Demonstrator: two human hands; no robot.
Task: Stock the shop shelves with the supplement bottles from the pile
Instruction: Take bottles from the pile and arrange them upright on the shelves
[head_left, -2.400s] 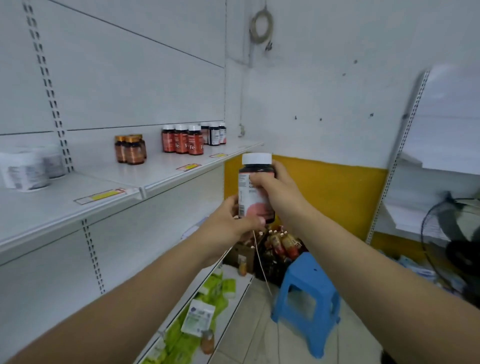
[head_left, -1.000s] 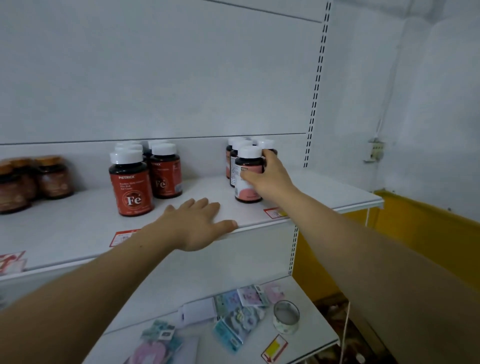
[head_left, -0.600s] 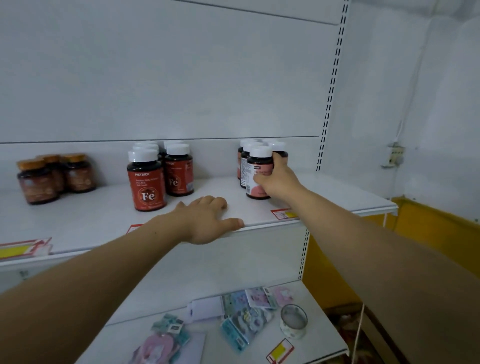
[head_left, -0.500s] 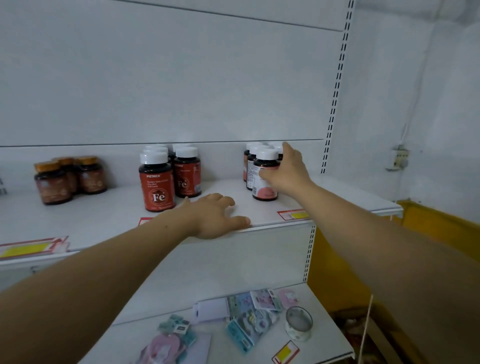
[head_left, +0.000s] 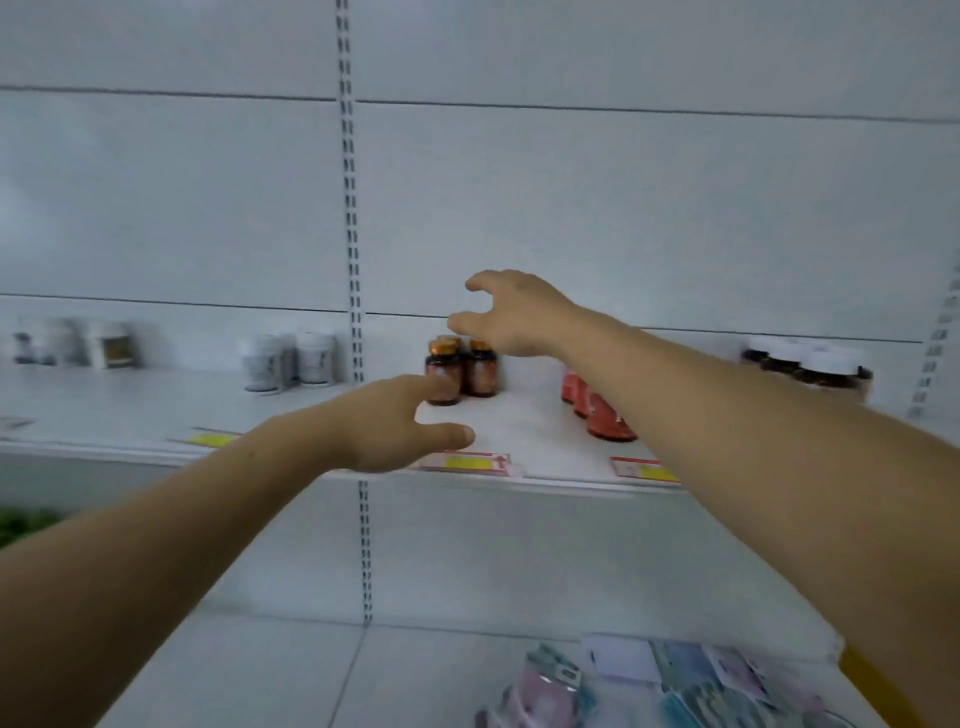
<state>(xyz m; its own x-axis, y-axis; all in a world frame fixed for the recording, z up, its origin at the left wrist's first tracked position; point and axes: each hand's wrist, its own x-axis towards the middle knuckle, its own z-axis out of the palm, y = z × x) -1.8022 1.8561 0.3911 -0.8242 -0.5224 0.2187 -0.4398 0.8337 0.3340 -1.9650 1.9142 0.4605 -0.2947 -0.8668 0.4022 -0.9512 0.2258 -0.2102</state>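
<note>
While both bare arms are reaching out over the white metal shelf (head_left: 545, 441), neither hand is holding anything. The left hand (head_left: 395, 426) is hovering low over the shelf's front edge, fingers loosely spread, its fingertips overlapping the nearest of the small amber glass bottles with gold caps (head_left: 460, 369) from this angle; can't tell if it's actually touching. The right hand (head_left: 514, 317) is hanging above and just behind those amber bottles, fingers curved like a claw but empty.

Round red supplement bottles (head_left: 605, 415) are sitting to the right of the amber ones, in a row running front to back, partly covered by the right forearm. Further right, dark bottles with white lids (head_left: 810, 371) are standing close to the back panel. White plastic tubs (head_left: 291, 361) are sitting left of the perforated upright, and everything further left is looking too blurry to make out.

Yellow-and-red price strips (head_left: 467, 461) are lining the shelf's front lip. Flat plastic packets in pastel colours (head_left: 696, 686) are lying on the lower shelf.
</note>
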